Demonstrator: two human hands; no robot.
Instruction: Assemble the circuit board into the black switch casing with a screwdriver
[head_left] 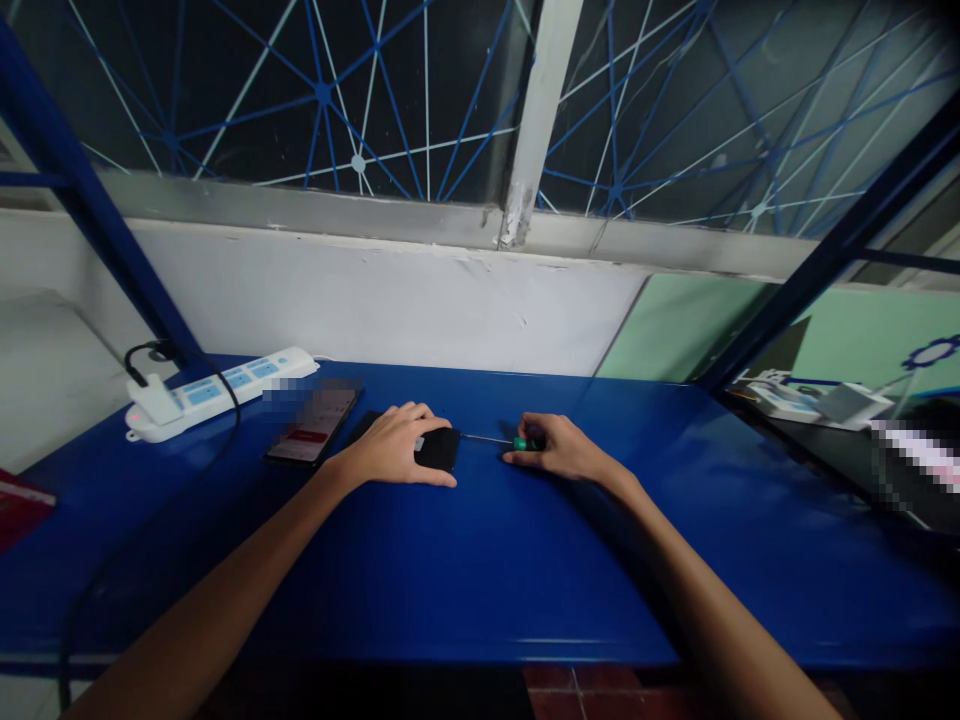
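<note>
My left hand (401, 447) grips a flat black device (441, 450) from above, thumb along its near edge and fingers along its far edge. The device lies on the blue table, and much of it is hidden under the palm. My right hand (555, 448) is closed around the green handle of a screwdriver (519, 444). Its thin metal shaft points left, with the tip at the device's right end; whether it touches cannot be made out. A phone (319, 425) with a lit screen lies left of my left hand.
A white power strip (225, 390) with a plugged-in adapter sits at the back left, its black cable running down the left side. Blue frame posts rise at both sides of the table (480, 580). A red item (22, 505) is at the left edge; clutter stands at the right.
</note>
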